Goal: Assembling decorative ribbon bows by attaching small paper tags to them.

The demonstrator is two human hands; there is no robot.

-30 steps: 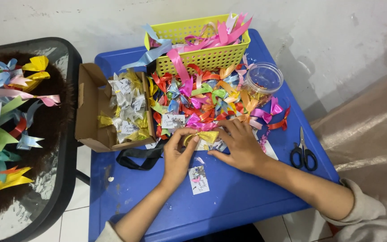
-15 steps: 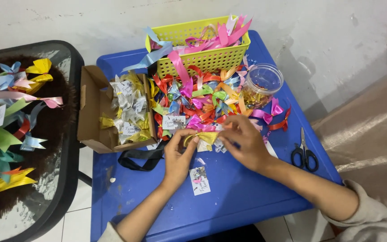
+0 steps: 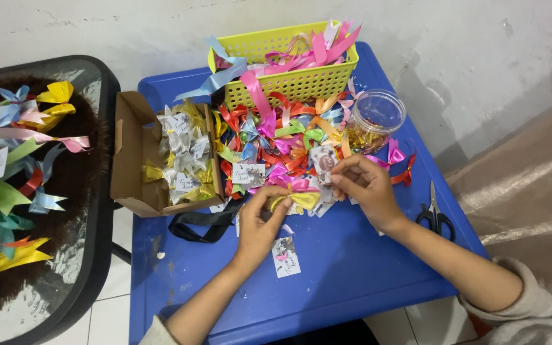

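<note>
Two hands are working a yellow ribbon bow (image 3: 296, 202) at the centre of the blue bench (image 3: 352, 268).

The left hand (image 3: 260, 223) is pinching the bow in its grip; the right hand (image 3: 365, 185) is grasping a small paper tag (image 3: 322, 161) just above. A ribbon pile (image 3: 276, 144) is crowding behind, below the yellow basket (image 3: 289, 76); a cardboard box (image 3: 142, 160) is sitting left, scissors (image 3: 436, 214) right.

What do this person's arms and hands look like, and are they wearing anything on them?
Both forearms are bare. The left hand and right hand wear no gloves, rings or watch that I can see. A light grey-beige sleeve, pushed up near the elbow, covers the right upper arm.
</note>
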